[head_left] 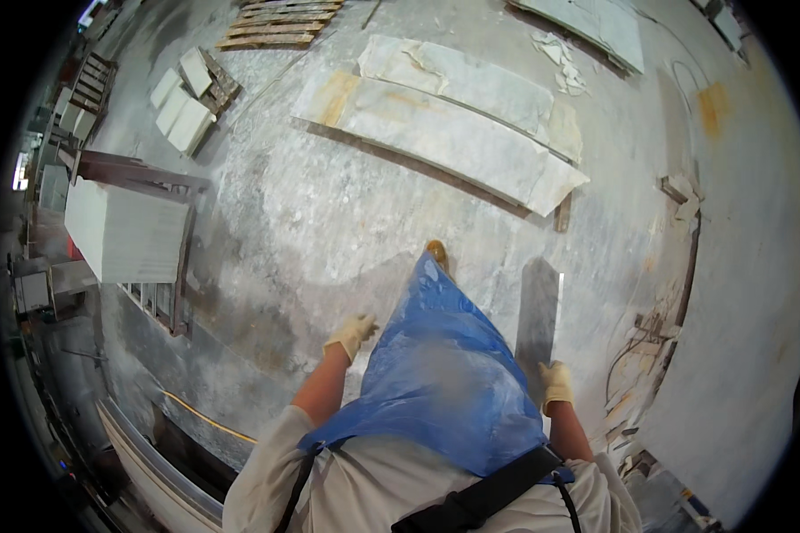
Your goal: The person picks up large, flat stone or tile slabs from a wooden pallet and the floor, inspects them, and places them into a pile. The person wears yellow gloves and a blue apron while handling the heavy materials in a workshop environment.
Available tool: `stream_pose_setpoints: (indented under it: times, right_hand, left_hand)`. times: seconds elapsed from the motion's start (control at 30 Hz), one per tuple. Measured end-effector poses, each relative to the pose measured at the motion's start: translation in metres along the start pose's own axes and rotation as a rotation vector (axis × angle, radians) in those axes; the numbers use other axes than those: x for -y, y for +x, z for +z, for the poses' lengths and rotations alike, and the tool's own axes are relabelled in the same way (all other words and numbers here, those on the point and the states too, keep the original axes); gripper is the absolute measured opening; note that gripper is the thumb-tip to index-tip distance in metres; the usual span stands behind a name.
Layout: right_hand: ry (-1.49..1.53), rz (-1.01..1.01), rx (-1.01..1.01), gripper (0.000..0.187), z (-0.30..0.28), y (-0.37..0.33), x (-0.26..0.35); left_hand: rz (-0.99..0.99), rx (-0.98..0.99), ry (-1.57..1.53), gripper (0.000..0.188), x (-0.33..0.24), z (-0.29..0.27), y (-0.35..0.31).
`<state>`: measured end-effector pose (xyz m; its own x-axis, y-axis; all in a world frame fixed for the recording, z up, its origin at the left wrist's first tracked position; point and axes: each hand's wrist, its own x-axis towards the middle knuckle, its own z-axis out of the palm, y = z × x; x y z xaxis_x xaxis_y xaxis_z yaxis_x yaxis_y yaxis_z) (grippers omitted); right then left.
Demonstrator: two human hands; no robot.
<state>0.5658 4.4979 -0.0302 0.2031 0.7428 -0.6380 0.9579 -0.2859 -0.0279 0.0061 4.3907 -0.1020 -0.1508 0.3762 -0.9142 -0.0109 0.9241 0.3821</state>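
My left hand [354,336], in a pale cream glove, hangs beside the blue apron [436,355] with its fingers apart and nothing in them. On the other side my right hand [556,384], gloved alike, is closed at the near end of a long flat grey strip [537,311]. The strip points forward, away from me, and a thin white edge shows along its right side; its material I cannot make out. Ahead of me lie long pale stone slabs [436,129] with rough broken ends, raised on low supports. One brown shoe [436,252] shows beyond the apron.
On the left, pale slabs [129,233] stand on a metal rack [180,293]. Farther off are stacked stone blocks [185,111] and a wooden pallet [280,22]. A yellow hose [206,410] lies at lower left. Broken pieces [636,373] line the right, by a large pale surface [738,311].
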Motion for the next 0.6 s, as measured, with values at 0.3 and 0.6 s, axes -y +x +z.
stream_pose_setpoints:
  times: [0.3, 0.6]
  right_hand:
    - [0.026, -0.047, 0.119, 0.048, -0.108, 0.083, 0.135]
    - [-0.061, -0.116, 0.301, 0.044, -0.129, 0.238, 0.238]
  left_hand:
    - [0.167, -0.046, -0.286, 0.058, -0.249, -0.064, 0.038]
    - [-0.068, -0.165, -0.302, 0.056, -0.292, -0.099, 0.049]
